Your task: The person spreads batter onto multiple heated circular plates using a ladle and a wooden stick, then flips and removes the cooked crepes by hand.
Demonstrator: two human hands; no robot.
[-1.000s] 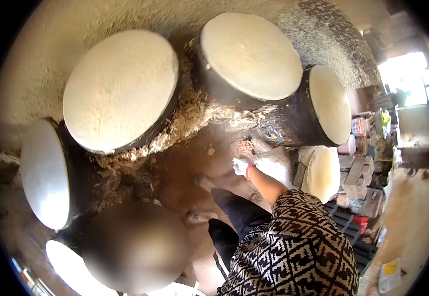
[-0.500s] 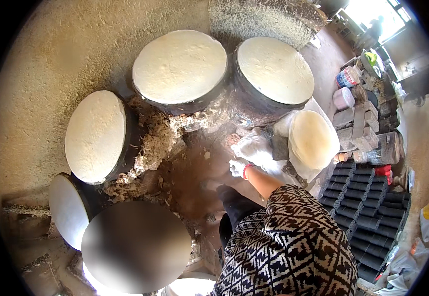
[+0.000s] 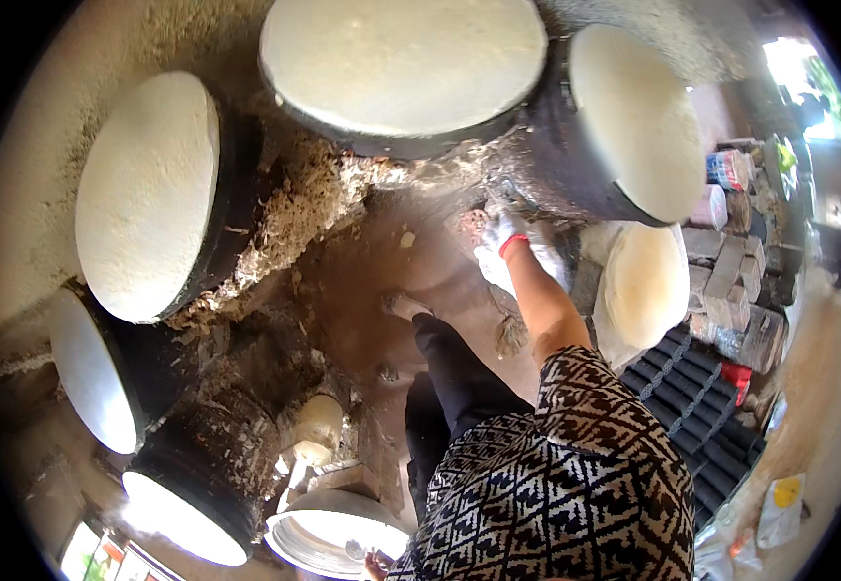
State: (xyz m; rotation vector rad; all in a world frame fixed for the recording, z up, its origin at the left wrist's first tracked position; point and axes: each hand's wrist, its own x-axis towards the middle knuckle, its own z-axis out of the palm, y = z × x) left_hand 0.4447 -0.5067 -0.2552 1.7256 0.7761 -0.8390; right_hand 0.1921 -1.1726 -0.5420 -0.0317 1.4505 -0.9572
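Observation:
My right hand (image 3: 504, 229), in a white glove with a red band at the wrist, reaches out low beside the base of a dark drum-like vat with a pale flat top (image 3: 638, 121). A crumpled white plastic bag (image 3: 537, 259) lies right under and beside it. The gloved fingers blend into the bright bag, so their grip is unclear. Only a few fingers of my left hand (image 3: 377, 564) show at the lower edge, beside the rim of a white basin (image 3: 290, 542); what they do is hidden.
More dark vats with pale tops stand in an arc, one ahead (image 3: 401, 63), one at left (image 3: 150, 194). At right are a pale round stack (image 3: 648, 286), grey bricks (image 3: 725, 281) and black ridged blocks (image 3: 682, 387). A pale cylinder (image 3: 319, 423) stands near the basin.
My right hand has reached farther forward, toward the vat's base. The view has shifted, bringing the vats closer. The basin shows more fully, and fingers of my left hand have come into sight.

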